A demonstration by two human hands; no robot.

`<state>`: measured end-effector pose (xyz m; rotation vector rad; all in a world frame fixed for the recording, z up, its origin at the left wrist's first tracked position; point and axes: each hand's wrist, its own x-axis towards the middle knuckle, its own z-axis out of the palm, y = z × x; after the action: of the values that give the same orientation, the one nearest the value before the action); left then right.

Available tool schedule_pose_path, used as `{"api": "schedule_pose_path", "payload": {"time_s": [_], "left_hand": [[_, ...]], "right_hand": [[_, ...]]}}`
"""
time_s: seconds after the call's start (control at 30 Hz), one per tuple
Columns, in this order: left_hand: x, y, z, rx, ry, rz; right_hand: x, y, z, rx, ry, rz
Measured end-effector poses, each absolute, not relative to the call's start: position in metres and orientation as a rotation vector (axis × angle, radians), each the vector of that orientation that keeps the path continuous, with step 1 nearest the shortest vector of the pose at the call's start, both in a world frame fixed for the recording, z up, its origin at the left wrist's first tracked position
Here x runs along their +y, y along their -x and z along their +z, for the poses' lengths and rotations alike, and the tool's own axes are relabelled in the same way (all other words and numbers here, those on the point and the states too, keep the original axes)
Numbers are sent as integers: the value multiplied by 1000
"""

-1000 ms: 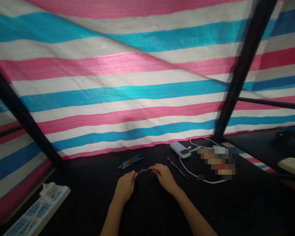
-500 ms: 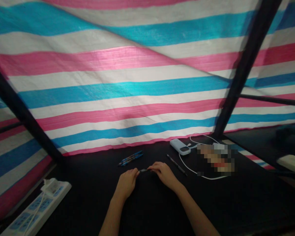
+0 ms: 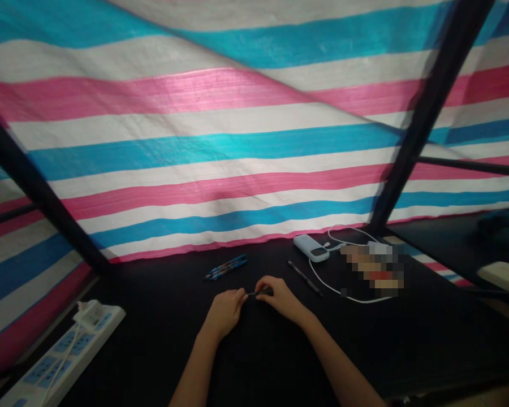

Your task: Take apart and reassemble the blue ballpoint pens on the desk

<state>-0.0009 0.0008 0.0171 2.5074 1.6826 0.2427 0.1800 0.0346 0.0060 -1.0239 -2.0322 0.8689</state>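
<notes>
A slim dark pen lies level between my two hands, just above the black table. My left hand is closed, its thumb and fingertips pinching the pen's left end. On the other end, my right hand pinches the thicker dark barrel, part of which shows between thumb and fingers. Whether the pen is in one piece or two is too small to tell. Beyond my left hand lie several blue patterned pens side by side. A single dark pen rests at a slant to the right of my right hand.
A white power bank with a white cable sits at the back right, beside a pixelated patch. At the left edge is a white power strip with a plug in it. Striped sheeting and dark posts enclose the table.
My right hand has shifted its grip, and more of the dark barrel shows in it. My left hand has moved slightly right. The view has tilted a little.
</notes>
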Motion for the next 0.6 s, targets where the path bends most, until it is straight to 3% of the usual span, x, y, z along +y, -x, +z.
{"api": "schedule_pose_path", "payload": {"time_s": [0.6], "left_hand": [[1,1,17,1759,-2459,277]], "right_hand": [[38,-185,10,-2034,1043,738]]}}
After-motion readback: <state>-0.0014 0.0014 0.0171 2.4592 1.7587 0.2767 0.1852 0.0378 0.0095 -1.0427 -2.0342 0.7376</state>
